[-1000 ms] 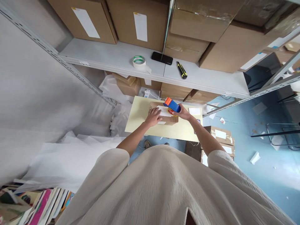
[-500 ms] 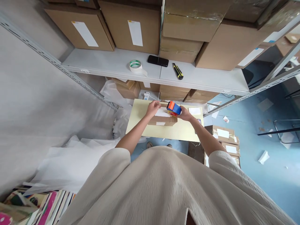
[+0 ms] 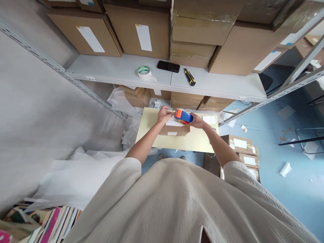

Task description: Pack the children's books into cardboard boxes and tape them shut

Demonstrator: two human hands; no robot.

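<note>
Our right hand (image 3: 196,121) grips the blue-and-orange tape dispenser (image 3: 186,117) over the cardboard box (image 3: 174,131) on the table (image 3: 146,122); our left hand (image 3: 164,115) curls narrowly near the dispenser's orange end; we cannot tell whether it pinches anything.

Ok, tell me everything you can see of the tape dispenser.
The tape dispenser has a blue body, an orange front end, and red and yellow showing low on its side; it looks like plastic. The right hand grips its rear. It lies lengthwise above the cardboard box, orange end toward the left hand, whose fingers are close to that end. Whether it touches the box can't be told.
</note>
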